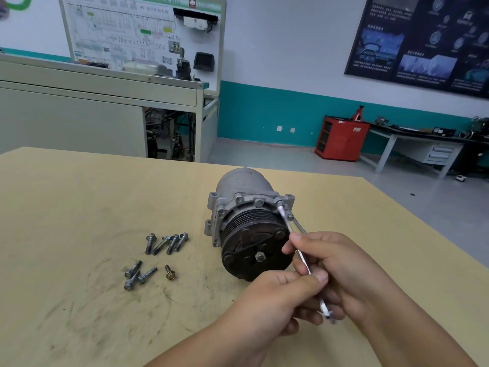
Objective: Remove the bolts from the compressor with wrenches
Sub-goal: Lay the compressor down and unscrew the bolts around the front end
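Main risk: the wrench meets the bolt on the compressor upper-right flange at a slant. If the ring isn't fully seated, we likely round the head or slip onto the pulley.

Nothing braces the compressor. Left hand has fingers curled, thumb pinching the shank; right hand fingers are clamped round it nearer the compressor. Torque could roll the body toward the loose bolts to its left.

A second wrench lies just right of the first. We can't tell who holds it.

Compressor lies on its side on the bench, pulley toward us: grey casting, dark grimy clutch plate, centre nut on.
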